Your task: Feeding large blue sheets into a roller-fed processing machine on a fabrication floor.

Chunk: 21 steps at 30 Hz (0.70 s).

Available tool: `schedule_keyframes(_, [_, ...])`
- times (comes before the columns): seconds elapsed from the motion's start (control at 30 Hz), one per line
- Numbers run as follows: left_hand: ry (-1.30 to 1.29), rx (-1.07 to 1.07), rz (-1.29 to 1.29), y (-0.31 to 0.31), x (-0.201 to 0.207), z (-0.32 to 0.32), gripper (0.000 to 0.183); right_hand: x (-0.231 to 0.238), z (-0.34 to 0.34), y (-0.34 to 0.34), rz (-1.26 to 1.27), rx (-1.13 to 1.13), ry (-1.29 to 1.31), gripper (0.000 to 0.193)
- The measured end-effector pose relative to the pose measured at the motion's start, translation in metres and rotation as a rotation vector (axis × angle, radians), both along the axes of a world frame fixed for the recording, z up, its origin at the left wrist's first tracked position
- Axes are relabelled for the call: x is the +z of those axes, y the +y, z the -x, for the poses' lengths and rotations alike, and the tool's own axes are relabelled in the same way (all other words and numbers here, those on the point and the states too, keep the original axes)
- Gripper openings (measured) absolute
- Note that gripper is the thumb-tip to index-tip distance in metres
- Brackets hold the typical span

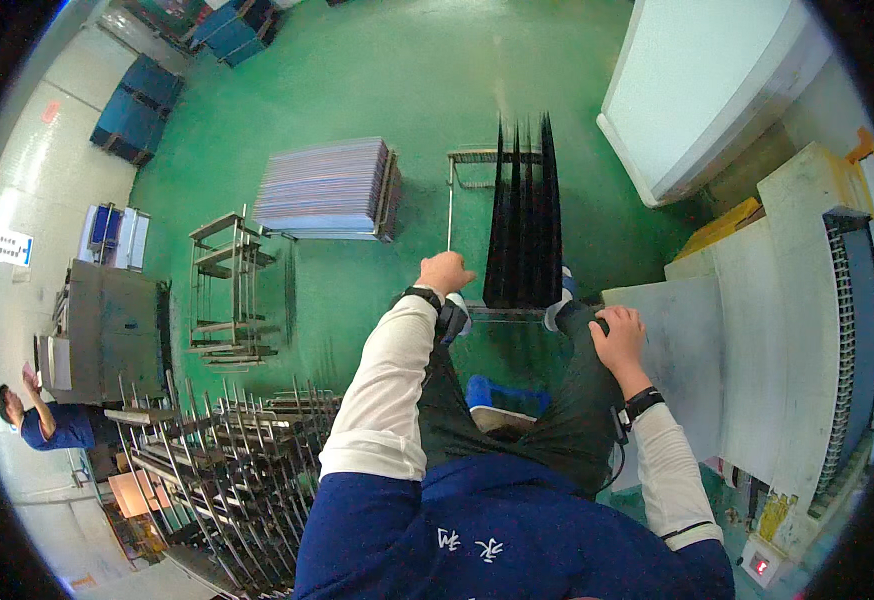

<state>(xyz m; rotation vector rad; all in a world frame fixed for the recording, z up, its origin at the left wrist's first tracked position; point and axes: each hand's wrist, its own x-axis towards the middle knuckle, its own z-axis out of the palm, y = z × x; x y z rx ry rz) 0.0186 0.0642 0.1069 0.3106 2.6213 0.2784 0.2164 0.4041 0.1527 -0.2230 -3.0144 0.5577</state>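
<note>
My left hand is above my left knee, beside the near left corner of a metal rack. Its fingers curl loosely downward, and nothing shows in them. My right hand rests by my right thigh with the fingers spread a little; a small dark patch shows between thumb and forefinger. Between and beyond my knees several thin black panels stand upright, side by side, in the metal rack. The rack's left part holds no panels. My feet flank its near end.
A blue stool is between my legs. Left are a rack of pale panels, an empty rack and many stacked racks. A conveyor machine stands right, a white cabinet beyond. A person stands far left.
</note>
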Motion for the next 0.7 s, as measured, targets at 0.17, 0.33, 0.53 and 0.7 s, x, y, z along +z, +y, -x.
schedule_keyframes(0.17, [-0.067, 0.097, -0.191, 0.037, -0.033, 0.035, 0.042, -0.002, 0.01, 0.0, 0.013, -0.013, -0.034, 0.022])
schedule_keyframes(0.33, [-0.042, 0.22, -0.313, 0.049, -0.08, 0.049, 0.044, 0.0, 0.022, -0.003, 0.034, 0.015, -0.028, 0.02])
schedule_keyframes(0.53, [-0.068, 0.372, -0.363, 0.044, -0.133, 0.065, 0.052, 0.004, 0.035, -0.006, 0.079, 0.027, -0.015, 0.02])
schedule_keyframes(0.7, [-0.1, 0.472, -0.415, 0.048, -0.162, 0.084, 0.057, 0.008, 0.045, -0.003, 0.114, 0.016, -0.068, 0.021])
